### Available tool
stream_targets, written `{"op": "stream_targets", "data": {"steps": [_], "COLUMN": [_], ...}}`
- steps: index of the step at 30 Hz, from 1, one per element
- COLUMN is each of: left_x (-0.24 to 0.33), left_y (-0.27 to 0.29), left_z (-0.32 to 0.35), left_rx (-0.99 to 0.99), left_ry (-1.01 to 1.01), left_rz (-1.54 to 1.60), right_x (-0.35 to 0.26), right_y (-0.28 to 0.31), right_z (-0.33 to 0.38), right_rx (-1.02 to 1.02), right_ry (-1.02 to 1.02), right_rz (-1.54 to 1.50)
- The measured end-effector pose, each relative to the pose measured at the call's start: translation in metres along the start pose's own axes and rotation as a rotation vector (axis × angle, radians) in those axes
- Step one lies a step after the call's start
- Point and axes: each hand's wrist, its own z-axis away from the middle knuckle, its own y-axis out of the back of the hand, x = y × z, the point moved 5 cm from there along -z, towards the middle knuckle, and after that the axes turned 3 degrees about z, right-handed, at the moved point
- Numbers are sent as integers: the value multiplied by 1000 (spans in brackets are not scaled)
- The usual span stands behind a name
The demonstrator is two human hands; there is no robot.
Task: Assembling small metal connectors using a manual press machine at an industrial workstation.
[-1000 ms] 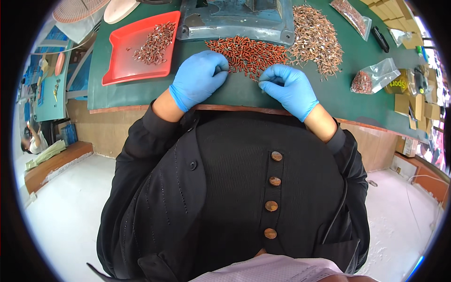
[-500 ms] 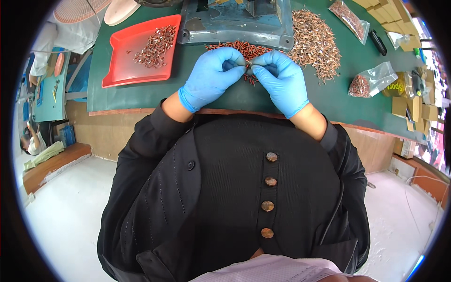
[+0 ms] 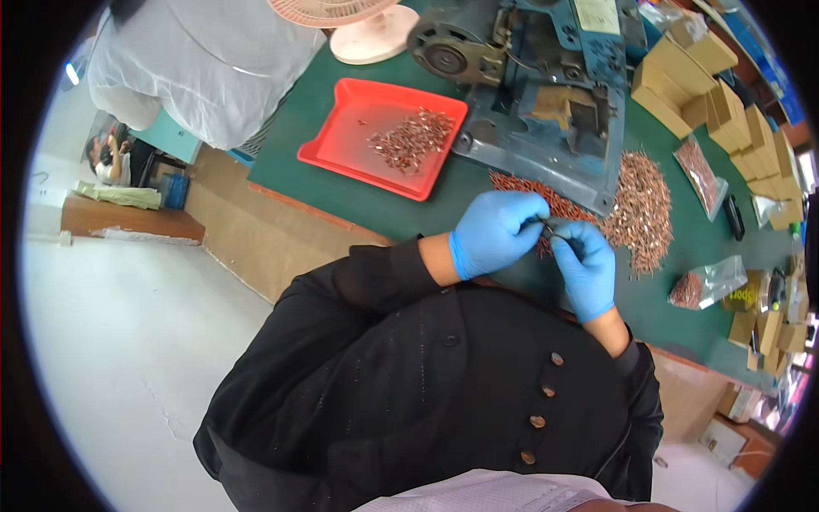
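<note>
My left hand [image 3: 497, 236] and my right hand [image 3: 585, 266], both in blue gloves, meet over the near edge of the green table. Fingertips of both are pinched together around a small, thin dark piece [image 3: 548, 229], too small to name for certain. Just beyond the fingers lies a pile of small reddish-brown pieces [image 3: 554, 201], partly hidden by my hands. A larger heap of small copper-coloured pieces [image 3: 640, 209] spreads to the right. On the left, a red tray [image 3: 341, 162] contains more such small pieces toward its right side.
A blue-grey machine [image 3: 520, 141] stands beyond my hands on the green table [image 3: 294, 175]. A fan [image 3: 375, 34] sits at the far left. On the right are cardboard boxes [image 3: 682, 85], plastic bags of pieces [image 3: 698, 166] and a black object [image 3: 734, 218]. Another person [image 3: 111, 158] appears far left.
The whole view has swung and tilted, so the table appears slanted and more of the machine shows. My hands stay pinched together above the reddish-brown pile.
</note>
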Motion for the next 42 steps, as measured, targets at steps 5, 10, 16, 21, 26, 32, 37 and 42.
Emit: {"op": "stream_targets", "data": {"steps": [5,10,16,21,26,32,37,42], "left_x": [-1,-1,8,20,27,15,6,-9], "left_y": [4,2,-7,0,3,1,-4,-1], "left_z": [5,5,14,6,2,4,-11,-46], "left_rx": [14,-35,-38,21,-2,26,46,135], "left_ry": [277,290,280,164,100,200,52,14], "left_rz": [444,638,534,291,227,321,195,45], "right_x": [1,-6,0,-11,-6,0,3,5], "right_y": [-4,-11,-5,0,1,-2,8,35], "right_z": [3,5,7,3,2,-3,-16,-50], "right_rx": [38,52,148,194,250,267,262,294], "right_ry": [-241,-461,-302,-132,-94,-4,-55,13], "right_rz": [-568,-860,-561,-312,-103,39,-38,-97]}}
